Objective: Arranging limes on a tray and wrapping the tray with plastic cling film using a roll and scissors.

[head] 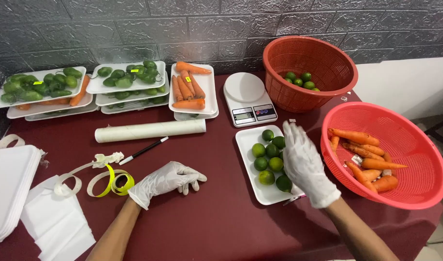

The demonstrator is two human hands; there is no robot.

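My left hand [167, 180], in a white glove, rests on the maroon table [211, 212] with fingers loosely curled and nothing in it, next to a yellow tape strip [116, 182]. My right hand [304, 164], also gloved, hovers flat with fingers straight over the right edge of a white foam tray [247, 139]. Several green limes [268, 157] lie on that tray. The hand holds nothing and hides part of the tray.
A red basket of carrots [390, 157] stands at the right and a red basket with limes [308, 72] behind it. A white kitchen scale [249, 99], a film roll [150, 130], a marker pen [143, 151], packed trays of carrots [192, 89] and green peppers [129, 77], and stacked empty trays [11, 188] surround them.
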